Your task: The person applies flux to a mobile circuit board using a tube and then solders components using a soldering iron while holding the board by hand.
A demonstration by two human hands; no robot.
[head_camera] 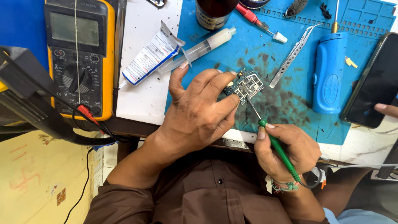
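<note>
Pinning a small circuit board [245, 86] flat on the blue mat [290, 103], the left hand [199, 112] presses its fingertips along the board's near-left edge, fingers narrow and curled. Right hand [286, 151], below and right of the left, is closed around a green-handled soldering iron [278, 149]; its metal tip reaches up to the board's lower edge. Beyond the left hand: 1 syringe [203, 46], 1 white glue tube [151, 54]. Far left: 1 yellow multimeter [78, 54]. Right of the board: 1 pair of tweezers [292, 56], 1 blue handheld tool [329, 74], 1 dark phone [373, 83] touched by another person's fingertip [385, 108].
</note>
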